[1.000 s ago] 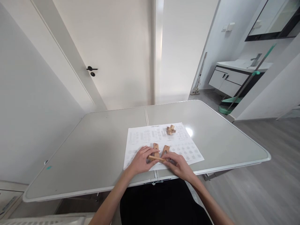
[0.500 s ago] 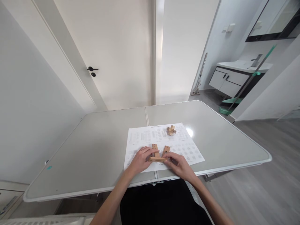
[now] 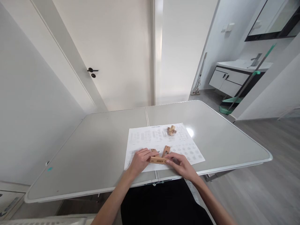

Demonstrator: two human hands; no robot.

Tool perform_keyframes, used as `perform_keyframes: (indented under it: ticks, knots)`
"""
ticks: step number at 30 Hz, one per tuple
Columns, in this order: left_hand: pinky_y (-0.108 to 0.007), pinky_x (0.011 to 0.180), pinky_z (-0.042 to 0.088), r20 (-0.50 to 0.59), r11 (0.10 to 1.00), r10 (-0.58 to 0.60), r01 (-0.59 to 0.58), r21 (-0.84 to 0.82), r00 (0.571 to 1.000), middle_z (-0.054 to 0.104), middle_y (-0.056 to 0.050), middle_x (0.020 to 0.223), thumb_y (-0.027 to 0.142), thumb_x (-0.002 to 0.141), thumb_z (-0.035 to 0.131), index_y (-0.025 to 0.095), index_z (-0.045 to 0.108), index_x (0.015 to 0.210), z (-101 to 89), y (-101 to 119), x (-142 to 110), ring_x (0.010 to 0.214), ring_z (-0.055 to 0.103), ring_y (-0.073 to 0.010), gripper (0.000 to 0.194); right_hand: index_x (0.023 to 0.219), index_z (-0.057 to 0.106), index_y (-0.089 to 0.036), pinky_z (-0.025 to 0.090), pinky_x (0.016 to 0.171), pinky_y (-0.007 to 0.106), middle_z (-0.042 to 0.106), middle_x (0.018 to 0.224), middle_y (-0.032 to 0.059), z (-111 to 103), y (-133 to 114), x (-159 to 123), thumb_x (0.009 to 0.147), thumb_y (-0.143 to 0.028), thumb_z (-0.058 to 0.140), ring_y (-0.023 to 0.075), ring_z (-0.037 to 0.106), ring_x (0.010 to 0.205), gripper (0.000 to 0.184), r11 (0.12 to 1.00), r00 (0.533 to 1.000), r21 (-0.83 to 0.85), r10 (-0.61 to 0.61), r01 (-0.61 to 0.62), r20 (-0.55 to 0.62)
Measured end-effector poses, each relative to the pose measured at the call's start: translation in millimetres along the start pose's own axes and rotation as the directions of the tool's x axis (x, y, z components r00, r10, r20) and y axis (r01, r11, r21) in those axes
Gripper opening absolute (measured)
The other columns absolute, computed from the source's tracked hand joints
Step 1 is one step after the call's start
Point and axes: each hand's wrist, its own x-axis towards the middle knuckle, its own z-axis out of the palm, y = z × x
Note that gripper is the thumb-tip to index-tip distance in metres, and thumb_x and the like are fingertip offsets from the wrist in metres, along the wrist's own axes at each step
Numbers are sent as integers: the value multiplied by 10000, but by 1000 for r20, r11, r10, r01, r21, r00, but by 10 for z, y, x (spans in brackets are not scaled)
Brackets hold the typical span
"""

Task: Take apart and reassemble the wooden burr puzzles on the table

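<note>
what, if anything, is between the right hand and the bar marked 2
Nothing visible: the right hand touches the right end of the bar. Another piece lies just beyond the bar, but doesn't block that contact.

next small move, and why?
I'd probably draw the wooden front block back slightly. The right hand pinches one end and the left hand is at the other, and in this view it seems to mask the near ends of the left rear block and right rear block.
</note>
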Motion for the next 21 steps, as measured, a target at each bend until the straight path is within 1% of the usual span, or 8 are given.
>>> perform_keyframes:
  ticks: [4,6,10,14,18,21]
  knots:
    - [-294,692,529,-6,1000,22,-22,-14,1000,794,-9,929,108,1025,519,233,712,1180,-18,13,14,792,685,-170,277,1061,794,-248,537,795,363,787,1043,66,-7,4,-3,979,-517,625,258,684,891,329,1000,1000,-2,16,-16,5]
    - [-296,676,531,10,1000,30,-30,-9,1000,788,-23,899,143,1037,514,224,719,1182,-25,18,24,780,682,-177,264,1050,792,-237,544,824,367,786,1033,69,-8,15,-5,973,-518,634,265,691,921,331,999,1000,27,29,-29,11]
    - [-294,642,524,27,999,38,-38,16,999,763,-43,821,174,1059,468,208,735,1182,-21,20,30,743,671,-185,297,1048,785,-226,551,877,385,784,1040,73,-9,32,-5,956,-519,656,281,699,978,333,995,999,79,51,-52,18]
    - [-286,646,524,3,1000,28,-28,7,1000,784,-35,886,166,1053,493,218,726,1171,-7,11,13,763,683,-178,266,1049,792,-240,552,892,405,785,1058,73,-15,40,3,961,-525,645,291,695,999,333,997,999,72,37,-39,25]
    - [-290,672,543,20,1000,23,-23,-20,1000,785,-33,910,191,1052,510,232,717,1203,-2,2,1,782,694,-173,260,1046,802,-250,555,884,407,786,1056,71,-26,33,5,956,-517,658,292,699,989,316,997,999,76,31,-34,32]
    - [-291,665,547,11,999,29,-28,-21,1000,788,-34,909,213,1058,506,225,713,1216,-7,7,6,780,698,-175,261,1053,806,-255,549,899,405,789,1067,70,-27,30,3,965,-498,655,290,701,1000,300,996,999,82,31,-33,34]
